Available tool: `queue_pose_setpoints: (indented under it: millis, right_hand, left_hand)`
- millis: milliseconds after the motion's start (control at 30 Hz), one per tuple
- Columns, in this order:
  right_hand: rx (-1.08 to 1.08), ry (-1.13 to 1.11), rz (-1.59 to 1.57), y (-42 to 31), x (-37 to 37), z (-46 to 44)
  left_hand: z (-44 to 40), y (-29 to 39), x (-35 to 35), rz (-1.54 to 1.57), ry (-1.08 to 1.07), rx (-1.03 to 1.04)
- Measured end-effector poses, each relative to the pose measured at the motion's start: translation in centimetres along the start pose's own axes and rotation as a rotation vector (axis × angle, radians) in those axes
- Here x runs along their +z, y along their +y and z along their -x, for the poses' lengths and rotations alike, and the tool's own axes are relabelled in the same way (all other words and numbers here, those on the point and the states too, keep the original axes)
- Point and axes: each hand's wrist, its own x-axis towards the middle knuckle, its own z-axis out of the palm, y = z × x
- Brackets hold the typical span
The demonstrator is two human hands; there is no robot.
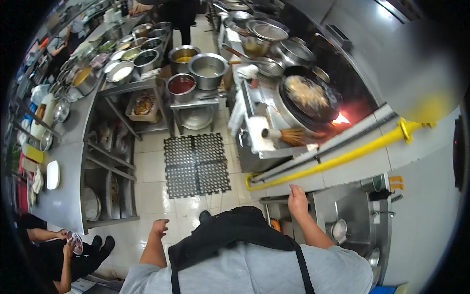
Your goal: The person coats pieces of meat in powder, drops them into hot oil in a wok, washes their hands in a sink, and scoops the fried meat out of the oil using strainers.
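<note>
My left hand (159, 228) hangs in front of my body above the tiled floor (149, 196). Its fingers are slightly bent and apart, and I see nothing in it. On the other side, my right hand (297, 201) is raised with the fingers curled together, and no object shows in it. That hand is nearest the yellow pipe (323, 164) and the metal sink counter (323, 206). Beyond the pipe, a black wok (318, 110) with pale food (306, 93) in it sits over a burner, where a flame (341, 118) shows.
A bamboo brush (291, 136) lies by the stove. Several pots, one with red liquid (181, 86), stand on a low table. A black mat (197, 164) covers part of the floor. At lower left, another person's hands hold a bowl (75, 243) beside the steel counter (58, 206).
</note>
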Motion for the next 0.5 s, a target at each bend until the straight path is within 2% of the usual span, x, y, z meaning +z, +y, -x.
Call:
queue_pose_setpoints:
  millis: [67, 133, 200, 267, 333, 367, 400, 433, 467, 500]
  right_hand:
    - [-0.046, 0.077, -0.077, -1.5, 4.0, -3.2]
    - [-0.057, 0.009, -0.094, -4.6, 6.0, -6.7]
    - [-0.02, -0.073, -0.437, -8.2, 8.3, -10.7]
    - [0.18, -0.17, -0.788, -10.2, 12.3, -14.8]
    - [0.125, -0.34, -0.535, -14.0, 13.7, -19.5]
    - [0.036, -0.343, -0.357, -13.3, 17.3, -21.6]
    - [0.301, -0.515, -0.57, -14.0, 19.3, -24.5]
    - [0.267, -0.393, -0.702, -12.7, 23.3, -27.6]
    - [0.486, -0.5, -1.134, -16.1, 21.3, -31.1]
    - [0.442, -0.489, -1.284, -18.5, 20.4, -34.5]
  left_hand:
    - [0.7, 1.5, 0.1, 0.104, 0.041, -0.019]
    - [-0.8, 1.6, -0.3, 0.166, 0.046, -0.037]
    - [-2.4, 1.7, -0.3, 0.141, 0.062, -0.033]
    - [-2.4, 2.6, -0.3, 0.067, 0.086, -0.023]
    - [-2.9, 3.6, -1.0, -0.127, 0.059, 0.028]
    - [-6.0, 2.7, -2.5, -0.67, -0.003, 0.398]
    - [-8.2, 0.9, -3.8, -1.218, -0.067, 0.741]
    - [-7.6, 0.5, -3.6, -0.872, 0.063, 0.441]
    - [-7.4, 1.7, -3.2, -0.507, 0.177, 0.158]
    - [-5.0, 3.9, -3.5, -0.418, 0.235, 0.036]
